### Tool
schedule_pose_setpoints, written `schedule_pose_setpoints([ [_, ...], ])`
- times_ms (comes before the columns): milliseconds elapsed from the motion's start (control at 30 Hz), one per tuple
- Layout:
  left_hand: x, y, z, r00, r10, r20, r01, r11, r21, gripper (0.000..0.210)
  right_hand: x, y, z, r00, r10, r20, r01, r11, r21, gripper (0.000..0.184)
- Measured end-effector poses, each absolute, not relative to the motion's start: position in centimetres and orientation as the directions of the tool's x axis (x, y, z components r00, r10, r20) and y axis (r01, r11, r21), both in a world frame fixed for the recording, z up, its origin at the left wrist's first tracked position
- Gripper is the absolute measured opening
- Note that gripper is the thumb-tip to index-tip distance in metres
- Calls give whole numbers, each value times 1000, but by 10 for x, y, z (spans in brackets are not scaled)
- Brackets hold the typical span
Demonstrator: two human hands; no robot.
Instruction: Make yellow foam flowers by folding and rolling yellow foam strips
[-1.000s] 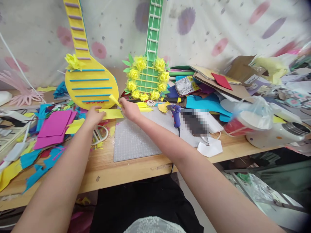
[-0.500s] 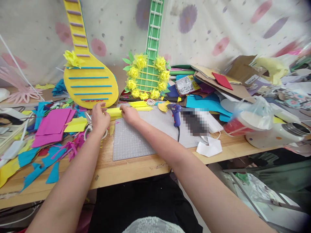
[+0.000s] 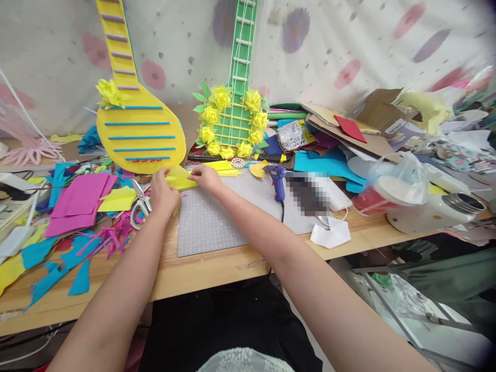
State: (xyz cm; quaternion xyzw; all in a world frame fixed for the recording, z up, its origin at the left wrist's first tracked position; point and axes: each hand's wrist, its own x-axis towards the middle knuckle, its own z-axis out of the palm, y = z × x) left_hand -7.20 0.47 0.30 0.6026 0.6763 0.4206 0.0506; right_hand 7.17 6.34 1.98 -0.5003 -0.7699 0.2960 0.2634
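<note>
Between my two hands is a strip of yellow crepe paper (image 3: 179,177), above the back left corner of the grey cutting mat (image 3: 209,227). My left hand (image 3: 163,194) is closed on its left end. The fingertips of my right hand (image 3: 205,178) pinch its right end. More yellow paper strips (image 3: 225,168) lie just behind my right hand. Scissors (image 3: 140,204) with pale handles rest beside my left wrist. Behind my hands stand a yellow cardboard instrument (image 3: 143,132) with blue strings and a green one (image 3: 238,116) ringed with yellow paper flowers.
A purple glue gun (image 3: 277,183) lies on the mat, its cord running toward the table's front edge. Magenta sheets (image 3: 77,201) and blue scraps (image 3: 79,279) cover the left side. On the right are a bagged cup (image 3: 391,191), a white flask (image 3: 426,214) and piled cardboard (image 3: 356,137).
The yellow paper between my hands has lifted and spread out near my left fingers. My left hand has shifted slightly right, leaving the scissors more exposed. The view has moved a little.
</note>
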Motion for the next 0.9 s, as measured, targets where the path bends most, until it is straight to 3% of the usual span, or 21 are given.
schedule_pose_setpoints([
  [100,-71,3,6,-301,821,485,786,-74,614,66,82,62,30,-288,942,172,537,308,-786,19],
  [167,-70,1,8,-315,810,495,786,-70,614,66,98,56,40,-250,933,261,547,358,-757,23],
  [300,-67,-2,13,-310,801,512,783,-90,616,66,141,32,53,-282,827,486,704,522,-482,29],
  [400,-55,-2,13,-265,813,518,749,-165,642,69,164,13,42,-561,744,364,713,657,-244,29],
  [500,-38,-3,7,-109,897,428,638,-267,722,70,172,3,21,-698,684,211,665,729,-162,23],
  [667,-22,-8,-3,247,936,252,569,-351,744,70,171,1,7,-615,753,232,701,658,-276,19],
  [767,-21,-12,-5,238,952,191,609,-299,735,70,176,5,7,-551,800,238,652,590,-476,20],
  [900,-19,-13,-3,156,973,169,627,-230,745,62,190,14,0,-460,858,228,544,475,-692,35],
])
